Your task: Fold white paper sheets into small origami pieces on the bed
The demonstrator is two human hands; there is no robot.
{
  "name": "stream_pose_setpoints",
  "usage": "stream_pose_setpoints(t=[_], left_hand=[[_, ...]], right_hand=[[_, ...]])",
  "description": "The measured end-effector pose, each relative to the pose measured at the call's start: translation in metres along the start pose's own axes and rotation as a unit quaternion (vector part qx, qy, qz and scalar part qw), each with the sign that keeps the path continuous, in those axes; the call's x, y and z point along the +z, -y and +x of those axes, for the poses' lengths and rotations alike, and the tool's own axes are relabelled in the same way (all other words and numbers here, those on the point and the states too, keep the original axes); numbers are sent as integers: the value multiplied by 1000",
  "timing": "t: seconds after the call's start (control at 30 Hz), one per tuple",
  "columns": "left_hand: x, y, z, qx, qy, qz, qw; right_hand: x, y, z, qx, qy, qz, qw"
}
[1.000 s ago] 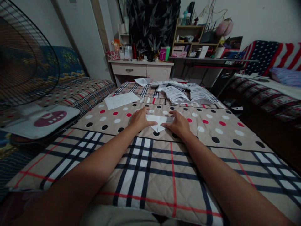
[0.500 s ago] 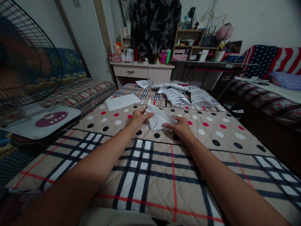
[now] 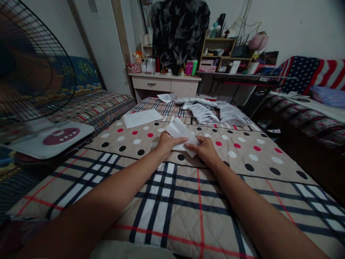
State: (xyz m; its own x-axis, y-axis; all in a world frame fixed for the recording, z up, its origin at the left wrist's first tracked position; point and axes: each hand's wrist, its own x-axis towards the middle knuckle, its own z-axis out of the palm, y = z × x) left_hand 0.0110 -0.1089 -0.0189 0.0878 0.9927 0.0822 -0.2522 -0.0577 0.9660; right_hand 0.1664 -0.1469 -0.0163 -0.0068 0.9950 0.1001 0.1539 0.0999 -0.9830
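Observation:
A folded piece of white paper point(image 3: 180, 133) is held just above the checked and dotted quilt point(image 3: 188, 201) in the middle of the view. My left hand point(image 3: 167, 144) pinches its left side, fingers closed on it. My right hand point(image 3: 205, 149) grips its right lower edge, fingers closed too. The paper tilts up toward the back left. Both forearms stretch out over the quilt.
A row of stacked folded white papers point(image 3: 212, 109) lies farther back on the quilt, with a flat sheet point(image 3: 141, 118) at the back left. A fan with its base point(image 3: 51, 138) stands at the left. A dresser point(image 3: 165, 84), shelves and another bed point(image 3: 309, 104) lie beyond.
The paper lay flat under both hands a second ago; both hands have lifted it, turned it and brought it a little nearer to me.

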Motion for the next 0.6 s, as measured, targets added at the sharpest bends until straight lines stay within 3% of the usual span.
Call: stream_pose_setpoints(t=[0.1,0.27,0.6], left_hand=[[-8,-3,8,14,-32,7,999],[-21,-5,18,50,-19,5,999],[-22,-8,18,11,-12,6,1000]], right_hand=[[-5,-3,4,-1,4,-16,1000],[-17,-5,9,-32,-24,-21,999],[-35,-1,11,-54,-68,-58,995]])
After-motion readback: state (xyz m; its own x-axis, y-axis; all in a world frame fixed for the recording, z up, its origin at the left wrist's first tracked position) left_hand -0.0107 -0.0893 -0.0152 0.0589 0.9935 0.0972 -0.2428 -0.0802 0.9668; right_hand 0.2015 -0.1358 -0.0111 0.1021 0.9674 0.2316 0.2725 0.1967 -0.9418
